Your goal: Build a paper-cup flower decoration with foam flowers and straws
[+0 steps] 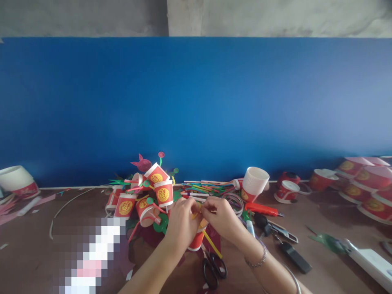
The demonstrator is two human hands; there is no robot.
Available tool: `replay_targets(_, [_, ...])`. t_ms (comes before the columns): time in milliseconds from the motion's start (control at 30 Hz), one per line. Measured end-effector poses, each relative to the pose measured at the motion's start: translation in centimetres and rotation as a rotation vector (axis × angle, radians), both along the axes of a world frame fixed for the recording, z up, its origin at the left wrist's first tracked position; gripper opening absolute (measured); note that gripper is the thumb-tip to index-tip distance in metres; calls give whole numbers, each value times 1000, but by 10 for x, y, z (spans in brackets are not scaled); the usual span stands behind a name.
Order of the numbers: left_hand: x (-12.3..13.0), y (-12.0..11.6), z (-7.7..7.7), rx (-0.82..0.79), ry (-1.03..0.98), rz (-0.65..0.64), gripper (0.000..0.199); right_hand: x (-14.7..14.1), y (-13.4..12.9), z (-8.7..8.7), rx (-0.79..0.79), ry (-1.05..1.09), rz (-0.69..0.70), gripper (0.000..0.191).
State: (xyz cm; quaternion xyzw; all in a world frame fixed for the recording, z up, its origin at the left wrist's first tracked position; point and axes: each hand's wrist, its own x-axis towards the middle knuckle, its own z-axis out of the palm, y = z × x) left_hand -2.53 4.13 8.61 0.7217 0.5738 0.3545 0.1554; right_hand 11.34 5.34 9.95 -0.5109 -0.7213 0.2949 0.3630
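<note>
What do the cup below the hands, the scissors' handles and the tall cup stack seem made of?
Cup: probably paper, perhaps coated, with a printed-looking red wall. 
Scissors' handles: likely plastic; smooth, black, rounded loops. 
Cup stack: likely paper too, from the thin, nested white rims and red printed side, though plastic remains possible.

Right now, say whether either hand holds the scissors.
No, the scissors lie on the table, clear of left hand and right hand.

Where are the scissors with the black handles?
In the head view, the scissors lie on the brown table near the bottom edge, slightly right of the middle, just below the red cup and the yellow strip.
</note>
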Motion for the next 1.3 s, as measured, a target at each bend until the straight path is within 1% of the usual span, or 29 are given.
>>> replay_targets(167, [1, 2, 1, -15, -25, -6, 11, 1, 1, 0, 6, 3, 16, 15])
replay_targets(400, [0, 4, 2, -51, -82, -29, 15, 6, 6, -1, 12, 2, 82, 18])
replay_targets(567, [0, 2, 6, -59, -90, -18, 15, 7, 5, 0, -15, 19, 96, 18])
replay_targets(633, [-1, 2, 8, -88, -133, -44, 17, 8, 4, 1, -15, 25, 82, 16])
replay_targets(700, [-2, 2, 9, -134, -230, -98, 20, 9, 5, 2, -28, 38, 64, 15])
replay_targets(767, [-4, 3, 10, -204, -390, -160, 21, 11, 6, 1, -62, 61, 67, 13])
replay_targets(800, [-5, 5, 9, -259, -493, -189, 22, 12, 8, 1, -87, 78, 80, 13])
replay_targets(867, [-7, 9, 6, -393, -688, -234, 31, 15, 12, -1, -125, 122, 102, 13])
replay_targets(933, [-9, 14, 1, -497, -786, -245, 37, 21, 16, -2, -123, 134, 94, 13])
replay_targets(1000, [-12, 19, -3, -524, -791, -220, 34, 28, 21, -2, -84, 70, 53, 14])
replay_targets(1033, [-13, 20, -4, -528, -778, -199, 32, 33, 23, -2, -61, 0, 29, 15])
replay_targets(1100, [-14, 21, -5, -545, -736, -162, 29, 44, 26, -2, -34, -192, 5, 20])
replay_targets(1133, [-15, 21, -4, -561, -707, -148, 29, 49, 26, -2, -44, -312, 15, 22])
replay_targets(1167, [-15, 20, -3, -579, -673, -139, 27, 53, 26, -2, -73, -434, 38, 22])
replay_targets(1233, [-16, 18, 0, -606, -607, -137, 24, 59, 24, -5, -164, -624, 101, 14])
replay_targets(1267, [-16, 17, 2, -613, -581, -137, 22, 60, 23, -8, -210, -685, 123, 12])
replay_targets(1300, [-16, 16, 3, -616, -561, -137, 20, 60, 22, -10, -246, -726, 133, 13])
